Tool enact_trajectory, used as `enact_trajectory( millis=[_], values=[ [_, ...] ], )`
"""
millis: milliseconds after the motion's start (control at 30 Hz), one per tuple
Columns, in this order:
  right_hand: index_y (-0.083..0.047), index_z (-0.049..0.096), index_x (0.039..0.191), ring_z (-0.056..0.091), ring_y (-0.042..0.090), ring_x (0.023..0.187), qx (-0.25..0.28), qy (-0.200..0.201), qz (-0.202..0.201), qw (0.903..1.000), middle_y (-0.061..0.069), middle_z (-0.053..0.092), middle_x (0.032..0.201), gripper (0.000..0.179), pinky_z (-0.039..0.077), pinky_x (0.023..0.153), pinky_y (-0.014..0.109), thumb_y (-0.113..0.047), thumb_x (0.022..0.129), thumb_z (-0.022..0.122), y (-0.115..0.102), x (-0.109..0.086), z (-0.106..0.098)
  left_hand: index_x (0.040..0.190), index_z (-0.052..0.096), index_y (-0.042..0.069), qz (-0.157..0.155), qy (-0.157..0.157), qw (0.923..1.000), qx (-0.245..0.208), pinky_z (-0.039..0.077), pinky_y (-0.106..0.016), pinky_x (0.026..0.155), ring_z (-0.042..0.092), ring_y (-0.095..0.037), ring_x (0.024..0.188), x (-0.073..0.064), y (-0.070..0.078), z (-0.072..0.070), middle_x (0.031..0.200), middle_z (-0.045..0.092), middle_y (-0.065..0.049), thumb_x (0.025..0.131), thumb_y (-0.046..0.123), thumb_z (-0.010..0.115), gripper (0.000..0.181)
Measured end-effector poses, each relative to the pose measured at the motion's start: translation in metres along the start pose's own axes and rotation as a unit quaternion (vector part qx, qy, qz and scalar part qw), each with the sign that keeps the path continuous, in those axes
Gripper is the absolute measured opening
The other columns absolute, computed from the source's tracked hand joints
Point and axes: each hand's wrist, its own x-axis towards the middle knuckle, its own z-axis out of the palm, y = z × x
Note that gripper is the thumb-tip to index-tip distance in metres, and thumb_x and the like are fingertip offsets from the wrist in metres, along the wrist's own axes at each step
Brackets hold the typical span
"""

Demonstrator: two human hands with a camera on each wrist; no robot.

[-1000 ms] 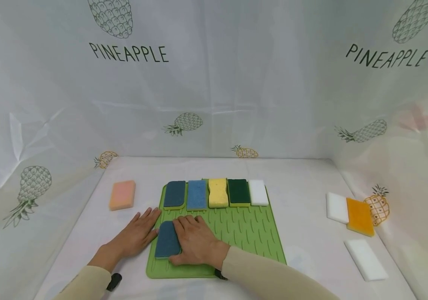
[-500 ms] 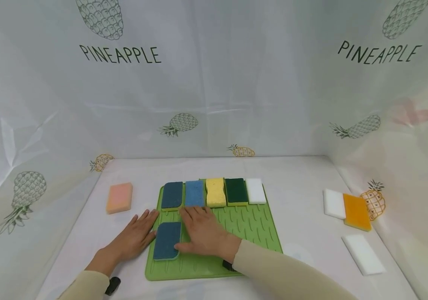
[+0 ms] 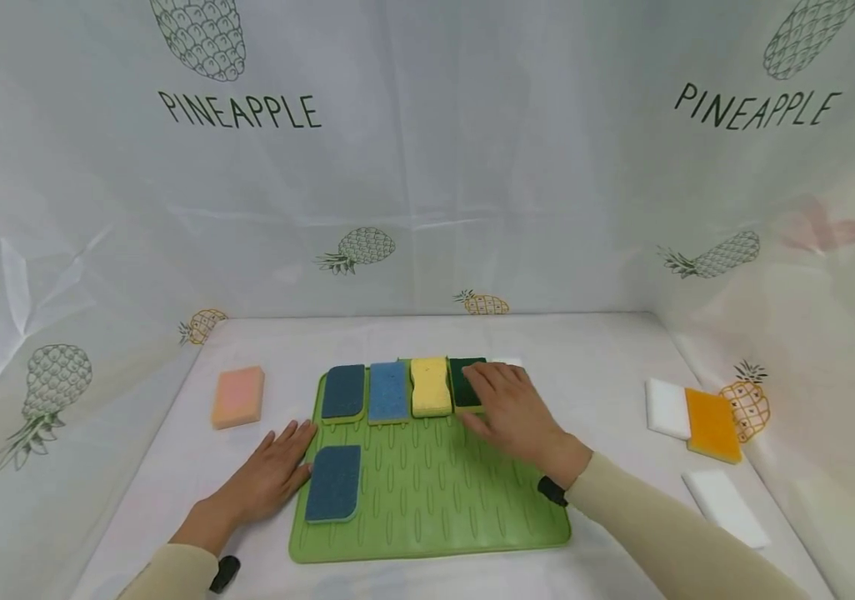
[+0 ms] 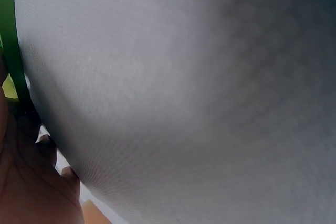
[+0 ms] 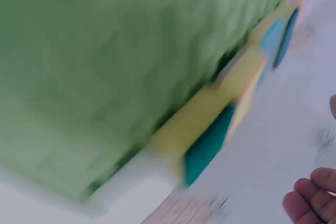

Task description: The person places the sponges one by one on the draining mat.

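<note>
Lone navy sponge [image 3: 333, 483] flat on the mat [image 3: 427, 508], near its left edge. Beyond it, a back row: dark blue [image 3: 342, 392], light blue [image 3: 388, 392], yellow [image 3: 431, 387], green [image 3: 463, 379], white [image 3: 506, 362]. Right hand [image 3: 512, 410] over the row's right end, fingers loose, nothing held; its wrist view shows fingertips clear of sponges. Left hand [image 3: 272, 475] palm-down at the mat's left edge, fingers relaxed, gripping nothing. My read: brace the mat lightly with the left; lift the right well clear, lest it nudge the row. Pink sponge [image 3: 238, 397] on the tabletop [image 3: 592, 358], left; orange sponge [image 3: 712, 425], right.
</note>
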Motion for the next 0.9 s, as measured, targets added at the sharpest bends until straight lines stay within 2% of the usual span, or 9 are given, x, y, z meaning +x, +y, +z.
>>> enact_trajectory(
  millis=[133,267,367,567,633,733,833,900],
  values=[
    [0.005,0.060,0.138,0.064,0.039,0.118,-0.031,0.018,0.012,0.9993,0.021,0.066,0.128,0.060,0.052,0.099,0.058,-0.043,0.102,0.068,0.047,-0.030,-0.008,0.165,0.033,0.004,0.007,0.009,0.9999,-0.004,0.023,-0.071,0.123,0.031,-0.046,0.156,0.000,0.001,0.002,0.168,0.038,-0.019,0.111,0.032,0.055,0.065],
    [0.008,0.061,0.133,0.065,0.043,0.112,-0.057,0.037,0.026,0.9973,0.024,0.067,0.122,0.067,0.053,0.093,0.061,-0.053,0.112,0.042,0.095,-0.067,-0.014,0.164,0.034,0.003,0.022,0.024,0.9994,-0.012,0.024,-0.072,0.121,0.033,-0.049,0.154,0.001,0.000,0.006,0.166,0.040,-0.023,0.111,0.036,0.053,0.065],
    [0.009,0.063,0.128,0.065,0.045,0.107,-0.079,0.046,0.036,0.9952,0.025,0.068,0.118,0.077,0.053,0.088,0.063,-0.057,0.113,0.026,0.127,-0.096,-0.019,0.164,0.035,0.003,0.026,0.028,0.9992,-0.016,0.025,-0.073,0.121,0.034,-0.050,0.153,0.001,0.000,0.007,0.165,0.041,-0.023,0.111,0.038,0.052,0.066],
    [0.010,0.065,0.122,0.065,0.048,0.101,-0.116,0.058,0.046,0.9905,0.026,0.069,0.111,0.081,0.053,0.080,0.066,-0.058,0.113,0.022,0.175,-0.147,-0.033,0.164,0.034,0.002,0.017,0.021,0.9996,-0.006,0.024,-0.072,0.122,0.033,-0.048,0.154,0.001,-0.001,0.008,0.166,0.040,-0.022,0.111,0.036,0.053,0.066],
    [0.010,0.065,0.121,0.065,0.048,0.102,-0.118,0.048,0.052,0.9905,0.026,0.068,0.112,0.082,0.052,0.082,0.066,-0.059,0.113,0.021,0.188,-0.161,-0.038,0.164,0.035,0.002,0.012,0.021,0.9997,0.000,0.025,-0.071,0.122,0.034,-0.048,0.154,0.000,0.000,0.005,0.166,0.040,-0.021,0.110,0.033,0.056,0.065],
    [0.009,0.063,0.123,0.064,0.049,0.106,-0.119,0.010,0.069,0.9905,0.026,0.067,0.115,0.085,0.050,0.086,0.067,-0.061,0.112,0.015,0.202,-0.180,-0.046,0.164,0.035,0.002,0.006,0.018,0.9998,0.003,0.024,-0.071,0.122,0.033,-0.047,0.155,-0.001,0.002,0.002,0.167,0.039,-0.021,0.110,0.032,0.057,0.065],
    [0.008,0.062,0.125,0.062,0.049,0.109,-0.117,-0.027,0.088,0.9889,0.026,0.066,0.119,0.088,0.049,0.089,0.068,-0.062,0.110,0.011,0.212,-0.196,-0.053,0.165,0.034,0.003,-0.006,0.005,1.0000,0.005,0.023,-0.070,0.124,0.031,-0.045,0.157,0.000,0.003,-0.001,0.169,0.037,-0.018,0.109,0.030,0.058,0.066],
    [0.008,0.061,0.125,0.061,0.048,0.110,-0.120,-0.046,0.095,0.9872,0.025,0.066,0.120,0.085,0.048,0.089,0.068,-0.061,0.111,0.013,0.215,-0.205,-0.057,0.166,0.032,0.004,-0.012,-0.004,0.9999,0.008,0.022,-0.069,0.125,0.029,-0.044,0.158,0.002,0.003,-0.001,0.170,0.036,-0.017,0.110,0.030,0.057,0.067]
  ],
)
